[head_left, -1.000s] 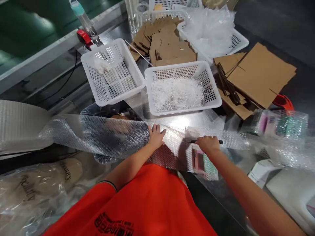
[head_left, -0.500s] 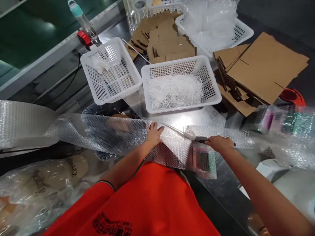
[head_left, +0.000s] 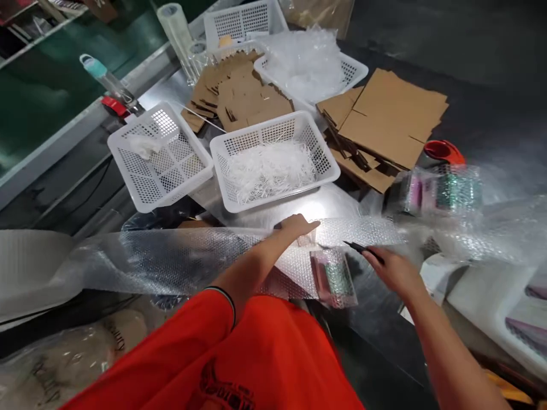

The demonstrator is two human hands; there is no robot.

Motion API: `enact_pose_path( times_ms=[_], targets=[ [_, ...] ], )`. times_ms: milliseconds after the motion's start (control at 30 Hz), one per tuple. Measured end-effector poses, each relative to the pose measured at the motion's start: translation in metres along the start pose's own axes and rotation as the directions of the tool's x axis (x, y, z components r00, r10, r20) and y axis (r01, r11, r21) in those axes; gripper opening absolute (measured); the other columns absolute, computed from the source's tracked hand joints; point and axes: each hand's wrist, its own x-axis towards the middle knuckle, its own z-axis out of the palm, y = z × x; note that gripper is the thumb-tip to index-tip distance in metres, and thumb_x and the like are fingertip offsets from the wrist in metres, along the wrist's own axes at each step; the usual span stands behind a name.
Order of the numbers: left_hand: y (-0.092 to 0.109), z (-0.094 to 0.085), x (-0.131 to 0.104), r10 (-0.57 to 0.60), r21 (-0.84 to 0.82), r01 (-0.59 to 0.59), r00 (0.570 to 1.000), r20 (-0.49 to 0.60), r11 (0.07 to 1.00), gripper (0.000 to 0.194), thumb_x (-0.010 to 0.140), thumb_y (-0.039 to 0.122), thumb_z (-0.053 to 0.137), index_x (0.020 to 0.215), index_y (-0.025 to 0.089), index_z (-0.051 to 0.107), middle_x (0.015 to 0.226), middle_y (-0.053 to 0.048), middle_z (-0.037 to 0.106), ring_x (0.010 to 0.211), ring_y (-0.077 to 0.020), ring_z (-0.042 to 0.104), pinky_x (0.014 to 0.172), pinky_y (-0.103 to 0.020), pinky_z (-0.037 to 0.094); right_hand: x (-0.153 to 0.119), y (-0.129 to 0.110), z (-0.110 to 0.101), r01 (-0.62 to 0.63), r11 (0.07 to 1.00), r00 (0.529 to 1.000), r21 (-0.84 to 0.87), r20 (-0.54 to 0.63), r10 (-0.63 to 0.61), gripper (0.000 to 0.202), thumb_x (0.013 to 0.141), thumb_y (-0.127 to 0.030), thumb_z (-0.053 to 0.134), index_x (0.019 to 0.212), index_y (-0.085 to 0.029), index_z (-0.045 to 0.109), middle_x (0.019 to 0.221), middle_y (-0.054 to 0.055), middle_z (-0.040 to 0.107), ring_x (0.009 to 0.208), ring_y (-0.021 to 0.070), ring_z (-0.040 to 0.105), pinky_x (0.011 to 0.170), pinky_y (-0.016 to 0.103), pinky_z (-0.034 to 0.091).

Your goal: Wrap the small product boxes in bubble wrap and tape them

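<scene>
A long sheet of bubble wrap (head_left: pixel 171 259) runs from a big roll (head_left: pixel 32 267) at the left to the table's middle. My left hand (head_left: pixel 299 225) is at the sheet's far edge, its fingers pointing right; whether it grips the wrap is too small to tell. In my right hand (head_left: pixel 391 267) is a thin black knife (head_left: pixel 359 247), its tip pointing left. Between the hands, nearer my body, lies a wrapped pack (head_left: pixel 335 278) with pink and green contents. Another strip of bubble wrap (head_left: pixel 363 230) stretches rightward beyond the knife.
A basket of white shredded filler (head_left: pixel 273 171) and a basket with a small white item (head_left: pixel 160 162) stand ahead. Behind are cardboard pieces (head_left: pixel 252 94), flat cardboard (head_left: pixel 393 114) and a basket of clear bags (head_left: pixel 303 62). Wrapped packs (head_left: pixel 453 191) and a red tape dispenser (head_left: pixel 444 151) lie right.
My left hand has moved right along the bubble wrap, toward the knife. My right hand has drawn the knife back from the wrap's edge, and its blade now shows. The view has shifted.
</scene>
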Motion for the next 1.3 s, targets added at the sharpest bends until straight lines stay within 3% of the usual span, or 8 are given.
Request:
enact_pose_path(
  times_ms=[133, 367, 533, 667, 767, 900, 1033, 1300],
  targets=[
    [0.014, -0.003, 0.014, 0.181, -0.038, -0.178, 0.981, 0.067, 0.983, 0.048, 0.079, 0.017, 0.071, 0.126, 0.017, 0.066, 0.1, -0.006, 0.078, 0.081, -0.0177, 0.073, 0.076, -0.026, 0.057, -0.037, 0.042, 0.035, -0.248, 0.93, 0.965, 0.273, -0.01, 0.261, 0.053, 0.089, -0.055, 0.04, 0.116, -0.023, 0.073, 0.109, 0.01, 0.076, 0.104, 0.0325, 0.07, 0.079, 0.038, 0.053],
    [0.015, -0.002, 0.022, 0.435, 0.094, -0.431, 0.9, -0.02, 0.897, 0.065, 0.083, -0.003, 0.047, 0.145, 0.019, 0.053, 0.146, -0.006, 0.059, 0.128, -0.0175, 0.058, 0.108, -0.03, 0.047, -0.074, 0.061, 0.075, -0.416, 0.797, 0.904, 0.438, 0.103, 0.416, 0.05, 0.088, -0.048, 0.042, 0.117, -0.021, 0.072, 0.123, 0.01, 0.072, 0.12, 0.0326, 0.064, 0.098, 0.04, 0.05],
    [0.006, 0.007, 0.014, 0.467, 0.286, -0.408, 0.866, -0.181, 0.867, 0.079, 0.088, 0.014, 0.058, 0.16, 0.024, 0.026, 0.17, -0.01, 0.018, 0.152, -0.0321, 0.027, 0.121, -0.05, 0.031, -0.067, 0.035, 0.054, -0.355, 0.881, 0.929, 0.312, 0.018, 0.369, 0.051, 0.095, -0.045, 0.036, 0.127, -0.019, 0.067, 0.125, 0.011, 0.071, 0.113, 0.0321, 0.066, 0.088, 0.039, 0.052],
    [-0.026, 0.038, -0.027, 0.548, 0.498, -0.348, 0.764, -0.341, 0.795, 0.055, 0.1, 0.024, 0.041, 0.155, 0.025, 0.038, 0.16, -0.012, 0.039, 0.146, -0.0295, 0.038, 0.121, -0.048, 0.031, -0.042, -0.01, 0.012, -0.12, 0.991, 0.991, -0.066, -0.058, 0.116, 0.048, 0.102, -0.04, 0.032, 0.129, -0.019, 0.065, 0.115, 0.015, 0.072, 0.104, 0.0314, 0.067, 0.085, 0.039, 0.046],
    [-0.059, 0.065, -0.05, 0.475, 0.503, -0.293, 0.833, -0.282, 0.813, 0.047, 0.1, 0.033, 0.046, 0.145, 0.021, 0.052, 0.144, -0.014, 0.056, 0.13, -0.0277, 0.054, 0.113, -0.044, 0.042, -0.016, -0.053, -0.014, 0.102, 0.956, 0.994, -0.274, -0.005, -0.107, 0.044, 0.103, -0.039, 0.033, 0.118, -0.018, 0.069, 0.107, 0.016, 0.072, 0.103, 0.031, 0.066, 0.087, 0.04, 0.04],
    [-0.083, 0.082, -0.045, 0.332, 0.5, -0.179, 0.914, -0.235, 0.847, 0.068, 0.091, 0.049, 0.062, 0.152, 0.023, 0.043, 0.162, -0.014, 0.036, 0.149, -0.0363, 0.032, 0.12, -0.059, 0.03, 0.018, -0.105, -0.025, 0.281, 0.881, 0.959, -0.381, 0.139, -0.246, 0.039, 0.101, -0.035, 0.04, 0.107, -0.014, 0.072, 0.107, 0.02, 0.072, 0.104, 0.0306, 0.066, 0.088, 0.04, 0.037],
    [-0.085, 0.084, -0.029, 0.214, 0.432, -0.109, 0.956, -0.202, 0.895, 0.089, 0.084, 0.056, 0.069, 0.159, 0.033, 0.026, 0.171, -0.008, 0.014, 0.155, -0.0414, 0.01, 0.119, -0.073, 0.015, 0.042, -0.133, -0.016, 0.291, 0.855, 0.947, -0.43, 0.258, -0.192, 0.034, 0.098, -0.027, 0.044, 0.103, -0.013, 0.075, 0.108, 0.021, 0.073, 0.103, 0.0305, 0.069, 0.093, 0.042, 0.037],
    [-0.086, 0.085, -0.029, 0.237, 0.373, -0.148, 0.95, -0.204, 0.916, 0.093, 0.081, 0.056, 0.072, 0.159, 0.034, 0.026, 0.171, -0.007, 0.01, 0.156, -0.041, 0.007, 0.118, -0.074, 0.014, 0.064, -0.129, -0.008, 0.216, 0.865, 0.924, -0.452, 0.382, -0.031, 0.041, 0.1, -0.038, 0.044, 0.119, -0.014, 0.071, 0.119, 0.02, 0.072, 0.113, 0.0314, 0.067, 0.098, 0.046, 0.039]
  ],
)
